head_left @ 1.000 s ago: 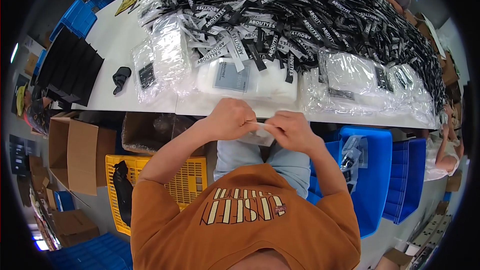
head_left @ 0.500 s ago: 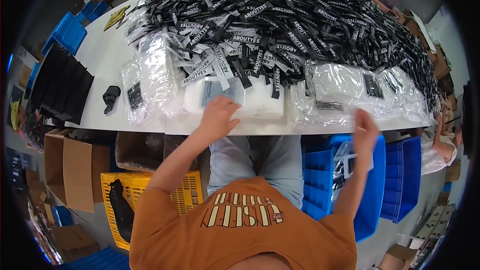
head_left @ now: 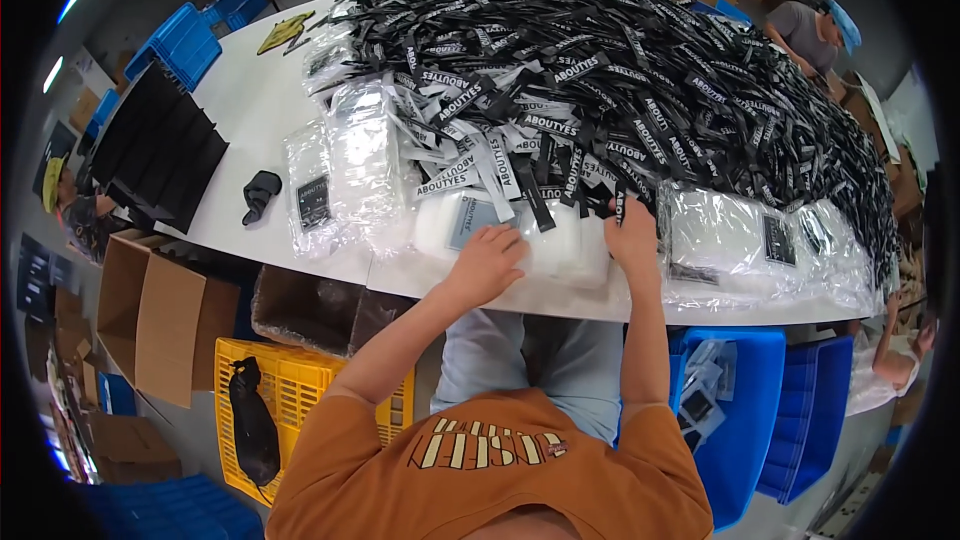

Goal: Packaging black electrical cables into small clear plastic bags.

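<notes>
My left hand point(head_left: 489, 263) lies with loosely spread fingers on a white, soft-looking package point(head_left: 556, 240) at the table's near edge. Under its fingertips is a grey label card point(head_left: 472, 223) on that package. My right hand point(head_left: 633, 234) reaches the near edge of a large heap of black printed strips point(head_left: 600, 70). Its thumb and fingers close on one black strip point(head_left: 620, 208) at the heap's border. Some strips point(head_left: 470, 175) just beyond the package show their pale side.
Clear-wrapped white packages point(head_left: 725, 235) flank me on the right, more point(head_left: 362, 155) on the left. Black trays point(head_left: 165, 155) and a dark crumpled item point(head_left: 261, 195) sit farther left. Below the edge stand a blue bin point(head_left: 750, 410) with small packets and a yellow crate point(head_left: 300, 380). Other people work around the table.
My right hand has moved from above the blue bin, up and left to the heap's edge, and closed on a strip. My left hand stays on the package. The view has shifted.
</notes>
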Available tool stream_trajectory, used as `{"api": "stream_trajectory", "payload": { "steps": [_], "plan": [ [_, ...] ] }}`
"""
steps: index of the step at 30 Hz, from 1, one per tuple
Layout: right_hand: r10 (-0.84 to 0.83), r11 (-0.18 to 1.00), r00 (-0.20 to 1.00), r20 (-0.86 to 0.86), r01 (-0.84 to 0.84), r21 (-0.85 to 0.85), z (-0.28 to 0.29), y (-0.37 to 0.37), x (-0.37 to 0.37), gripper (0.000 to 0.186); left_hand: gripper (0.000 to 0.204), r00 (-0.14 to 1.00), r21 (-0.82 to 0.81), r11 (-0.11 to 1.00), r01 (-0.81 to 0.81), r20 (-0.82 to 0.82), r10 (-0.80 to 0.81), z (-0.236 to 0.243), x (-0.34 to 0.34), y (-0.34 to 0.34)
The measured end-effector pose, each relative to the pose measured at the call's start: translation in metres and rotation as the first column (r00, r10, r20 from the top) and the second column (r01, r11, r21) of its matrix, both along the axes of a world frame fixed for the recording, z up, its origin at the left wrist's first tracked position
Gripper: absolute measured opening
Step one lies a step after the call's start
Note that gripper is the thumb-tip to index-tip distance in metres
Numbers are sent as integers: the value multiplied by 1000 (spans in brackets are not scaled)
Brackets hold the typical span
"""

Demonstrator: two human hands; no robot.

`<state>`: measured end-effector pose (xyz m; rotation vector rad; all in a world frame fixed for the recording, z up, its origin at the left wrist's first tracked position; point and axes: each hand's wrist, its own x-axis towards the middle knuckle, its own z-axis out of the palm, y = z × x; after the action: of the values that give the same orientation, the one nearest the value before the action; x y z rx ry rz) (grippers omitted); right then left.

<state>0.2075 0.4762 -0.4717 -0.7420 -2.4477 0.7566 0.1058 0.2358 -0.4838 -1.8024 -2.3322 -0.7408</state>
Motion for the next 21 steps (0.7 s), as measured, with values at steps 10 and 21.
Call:
{"api": "stream_trajectory", "payload": {
  "steps": [10, 21],
  "plan": [
    [314, 949, 945, -89, -309, 68, 28, -58, -129, 31, 38, 998, 86, 995, -56, -17, 58, -5, 3, 8],
    [72, 728, 759, -647, -484, -486, 52, -61, -72, 5, 25, 735, 133, 905, -405, 636, 235, -4, -25, 4]
  ]
}}
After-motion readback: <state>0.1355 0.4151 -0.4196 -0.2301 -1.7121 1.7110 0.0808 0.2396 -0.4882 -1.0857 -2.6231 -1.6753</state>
